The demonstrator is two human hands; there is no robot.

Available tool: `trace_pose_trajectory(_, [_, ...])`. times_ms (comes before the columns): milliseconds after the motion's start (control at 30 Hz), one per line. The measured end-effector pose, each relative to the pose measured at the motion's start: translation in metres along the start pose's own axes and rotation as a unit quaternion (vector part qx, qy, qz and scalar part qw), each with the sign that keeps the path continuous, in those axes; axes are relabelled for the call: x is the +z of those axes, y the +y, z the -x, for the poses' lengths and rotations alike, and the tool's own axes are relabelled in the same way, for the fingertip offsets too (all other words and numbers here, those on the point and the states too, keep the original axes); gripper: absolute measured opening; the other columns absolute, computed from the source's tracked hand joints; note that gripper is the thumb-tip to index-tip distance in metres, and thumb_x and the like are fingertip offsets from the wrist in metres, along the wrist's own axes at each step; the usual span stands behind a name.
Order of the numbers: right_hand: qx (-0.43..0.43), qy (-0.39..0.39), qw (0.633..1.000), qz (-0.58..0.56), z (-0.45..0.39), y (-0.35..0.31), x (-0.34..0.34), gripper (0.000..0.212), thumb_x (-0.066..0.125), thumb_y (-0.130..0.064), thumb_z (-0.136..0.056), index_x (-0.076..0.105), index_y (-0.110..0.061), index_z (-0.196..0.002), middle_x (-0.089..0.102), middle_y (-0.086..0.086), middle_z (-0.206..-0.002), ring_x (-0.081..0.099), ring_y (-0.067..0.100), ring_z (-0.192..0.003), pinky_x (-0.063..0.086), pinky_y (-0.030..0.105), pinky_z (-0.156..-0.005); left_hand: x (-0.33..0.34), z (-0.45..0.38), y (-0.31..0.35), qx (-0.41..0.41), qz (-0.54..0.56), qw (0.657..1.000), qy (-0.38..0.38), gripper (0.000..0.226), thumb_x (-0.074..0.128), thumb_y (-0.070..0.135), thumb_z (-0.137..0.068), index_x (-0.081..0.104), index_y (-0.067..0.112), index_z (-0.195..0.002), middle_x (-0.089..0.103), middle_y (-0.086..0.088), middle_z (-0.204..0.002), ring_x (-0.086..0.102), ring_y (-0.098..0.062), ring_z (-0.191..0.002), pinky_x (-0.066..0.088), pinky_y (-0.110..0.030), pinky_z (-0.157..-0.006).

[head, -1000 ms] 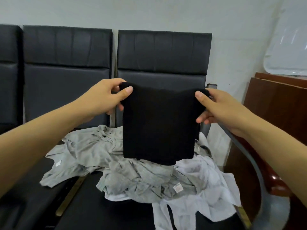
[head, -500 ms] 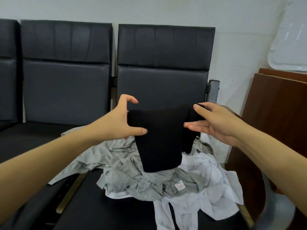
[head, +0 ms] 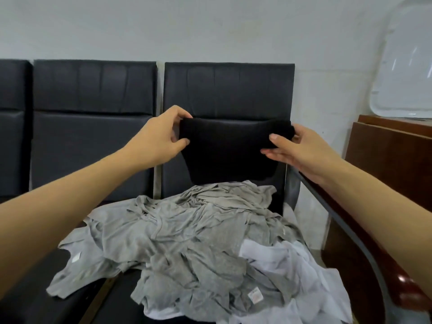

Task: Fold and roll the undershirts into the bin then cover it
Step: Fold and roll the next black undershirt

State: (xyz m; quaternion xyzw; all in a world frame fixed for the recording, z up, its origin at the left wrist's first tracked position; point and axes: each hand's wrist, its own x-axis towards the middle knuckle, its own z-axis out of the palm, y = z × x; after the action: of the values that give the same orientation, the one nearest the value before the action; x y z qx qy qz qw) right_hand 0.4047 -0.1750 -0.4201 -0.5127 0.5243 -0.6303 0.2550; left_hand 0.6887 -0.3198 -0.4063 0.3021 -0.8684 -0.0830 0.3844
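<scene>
Black undershirt (head: 230, 148) held up in the air, folded to a broad band, in front of the backrest of the right-hand seat (head: 229, 90). Left hand (head: 161, 139) clamped on its left top corner, thumb in front, fingers curled over the upper edge. Right hand (head: 301, 150) pinching the right top corner, thumb on the front face, fingers behind. Lower edge of the black cloth hanging just above the heap, apparently not touching it.

Heap of grey undershirts (head: 187, 239) crumpled over the seat cushion, spilling across the left edge onto the neighbouring seat (head: 93, 127); small white labels showing at the left and the front. White undershirts (head: 292, 277) bunched at the front right corner of the cushion, partly under the grey. Grey armrest (head: 346, 232) along the right edge. Brown wooden cabinet (head: 392, 160) beyond it, pale lid-like panel (head: 406, 73) leaning on the wall above.
</scene>
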Motion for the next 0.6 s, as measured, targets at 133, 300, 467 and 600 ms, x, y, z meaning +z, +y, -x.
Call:
trace_pose_trajectory(133, [0.047,-0.026,0.996,0.07,0.048,0.039,-0.002,0.029,0.062,-0.01,-0.101,0.06,-0.011,-0.13,0.073,0.008,-0.119,0.076,0.02,-0.102,0.062,0.027,-0.085,0.029,0.057,-0.005,-0.067,0.06,0.993,-0.072,0.033,0.074,0.008,-0.092,0.057,0.025,-0.115,0.071,0.011,-0.097,0.068,-0.004,-0.057,0.046,-0.013,-0.056])
trace_pose_trajectory(300, [0.174,-0.07,0.974,0.125,0.138,0.115,-0.01,0.028,0.066,-0.021,-0.098,0.065,-0.014,-0.126,0.079,0.0,-0.11,0.076,0.015,-0.102,0.062,0.028,-0.084,0.086,0.162,-0.02,-0.276,0.267,0.896,-0.223,0.036,0.075,0.011,-0.093,0.056,0.021,-0.12,0.067,-0.023,-0.11,0.061,-0.017,-0.059,0.043,-0.025,-0.047])
trace_pose_trajectory(467, [0.204,-0.021,0.971,0.124,0.157,0.134,-0.01,0.037,0.069,-0.039,-0.091,0.07,-0.015,-0.119,0.08,0.0,-0.106,0.076,0.019,-0.102,0.056,0.049,-0.102,0.083,0.176,-0.017,-0.283,0.304,0.864,-0.285,0.022,0.071,0.03,-0.096,0.067,0.023,-0.117,0.07,-0.018,-0.102,0.062,-0.019,-0.072,0.043,-0.025,-0.051])
trace_pose_trajectory(600, [0.223,0.009,0.97,0.098,0.152,0.131,-0.006,0.017,0.066,-0.024,-0.099,0.072,-0.016,-0.113,0.08,-0.001,-0.104,0.076,0.015,-0.1,0.055,0.043,-0.103,0.093,0.176,-0.007,-0.328,0.303,0.848,-0.286,0.025,0.065,0.047,-0.097,0.073,0.028,-0.11,0.074,-0.002,-0.106,0.071,-0.017,-0.085,0.054,-0.028,-0.061])
